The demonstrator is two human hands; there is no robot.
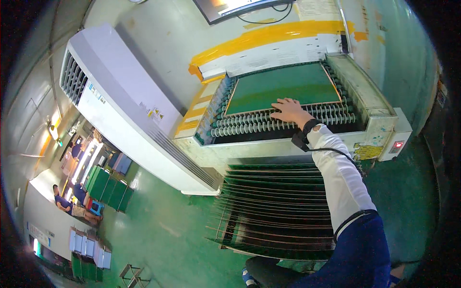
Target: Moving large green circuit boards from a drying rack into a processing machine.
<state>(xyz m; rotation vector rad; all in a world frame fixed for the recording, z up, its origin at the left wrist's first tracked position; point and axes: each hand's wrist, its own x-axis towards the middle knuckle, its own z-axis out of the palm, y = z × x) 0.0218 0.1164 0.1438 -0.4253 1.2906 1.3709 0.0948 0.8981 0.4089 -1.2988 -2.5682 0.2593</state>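
Note:
My right hand (pixel 289 111) reaches in from the lower right, fingers spread, at the near edge of a large flat green panel (pixel 283 89) with copper-coloured edges. The fingertips overlap that edge; whether they press on it I cannot tell. Under the panel run rows of grey disc rollers (pixel 283 119), bare along the near side. A black wrist strap (pixel 307 130) with a cord circles my right wrist, over a white sleeve. Below the machine, several similar thin panels (pixel 273 206) stand spaced apart in a rack. My left hand is out of the picture.
The roller machine's pale frame (pixel 384 110) surrounds the panel, with a red-lit switch box (pixel 396 144) at right. A tall white air conditioner (pixel 129 110) leans across the left. A screen (pixel 235 7) hangs above. Far left, people sit near green panels (pixel 108 187).

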